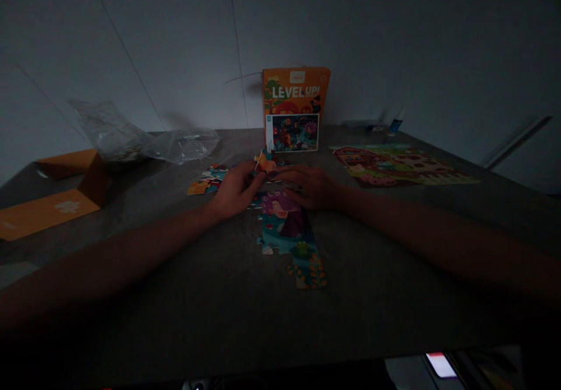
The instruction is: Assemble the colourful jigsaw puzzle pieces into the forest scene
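Observation:
My left hand [235, 191] pinches an orange puzzle piece [263, 162] at the top of a partly joined colourful puzzle strip [289, 233] that lies on the dark table [219, 296]. My right hand [311, 186] lies palm down on the strip's upper end, fingers pressed on it, close to the left hand. A few loose puzzle pieces [209, 180] lie just left of my left hand. The scene is dim.
An orange "LEVEL UP!" puzzle box [295, 90] stands at the back with a picture card [293, 133] leaning on it. A finished puzzle [401, 166] lies at the right. A crumpled plastic bag [131, 138] and an orange box lid [52, 197] sit at the left.

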Action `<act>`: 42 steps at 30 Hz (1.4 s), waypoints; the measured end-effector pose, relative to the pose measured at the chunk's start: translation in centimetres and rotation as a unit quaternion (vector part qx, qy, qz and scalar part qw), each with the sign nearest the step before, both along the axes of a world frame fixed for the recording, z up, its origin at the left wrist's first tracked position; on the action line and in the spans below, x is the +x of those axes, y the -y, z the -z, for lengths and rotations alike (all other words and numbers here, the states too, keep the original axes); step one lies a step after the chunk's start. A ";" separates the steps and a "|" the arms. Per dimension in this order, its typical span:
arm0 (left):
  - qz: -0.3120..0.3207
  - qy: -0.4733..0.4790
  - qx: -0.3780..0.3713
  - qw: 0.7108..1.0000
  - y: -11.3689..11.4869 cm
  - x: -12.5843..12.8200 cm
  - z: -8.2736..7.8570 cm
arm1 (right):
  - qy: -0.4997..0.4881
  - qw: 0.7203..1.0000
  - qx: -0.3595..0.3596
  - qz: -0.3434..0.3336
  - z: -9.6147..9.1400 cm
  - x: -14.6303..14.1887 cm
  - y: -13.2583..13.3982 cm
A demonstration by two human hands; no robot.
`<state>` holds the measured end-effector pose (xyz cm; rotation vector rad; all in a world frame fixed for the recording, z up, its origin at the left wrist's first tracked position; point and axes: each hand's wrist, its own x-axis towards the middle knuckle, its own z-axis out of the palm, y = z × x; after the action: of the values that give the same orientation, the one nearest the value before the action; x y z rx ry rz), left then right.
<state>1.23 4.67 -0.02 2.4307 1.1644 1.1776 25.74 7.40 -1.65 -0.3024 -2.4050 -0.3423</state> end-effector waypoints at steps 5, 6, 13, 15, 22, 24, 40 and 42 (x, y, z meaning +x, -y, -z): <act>-0.013 0.004 -0.014 1.000 0.0 0.0 -0.1 | 0.012 1.000 -0.002 0.010 -0.1 0.0 0.3; -0.014 0.002 -0.014 1.000 0.0 0.0 -0.1 | 0.015 1.000 -0.002 0.010 -0.1 0.0 0.3; -0.027 -0.006 -0.015 0.999 0.0 0.0 -0.1 | 0.047 0.997 -0.028 0.056 0.2 0.0 0.2; -0.031 -0.006 -0.021 0.999 0.0 0.0 -0.1 | 0.040 0.997 -0.034 0.064 0.4 0.0 0.0; -0.033 -0.002 -0.029 0.999 -0.2 -0.1 -0.1 | 0.046 0.997 -0.031 0.061 0.2 -0.1 0.1; -0.032 0.000 -0.031 0.999 -0.2 -0.1 -0.1 | 0.043 0.998 -0.020 0.052 0.1 -0.1 0.3; -0.033 0.009 -0.027 0.999 -0.2 0.0 -0.1 | 0.049 0.998 -0.004 0.029 -0.2 0.1 0.5; -0.034 0.010 -0.027 0.999 -0.2 0.0 -0.1 | 0.050 0.998 -0.016 0.042 -0.2 0.0 0.5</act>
<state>1.25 4.83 0.12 2.3514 1.2656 1.1700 25.71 6.92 -1.47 -0.4104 -2.5034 -0.3644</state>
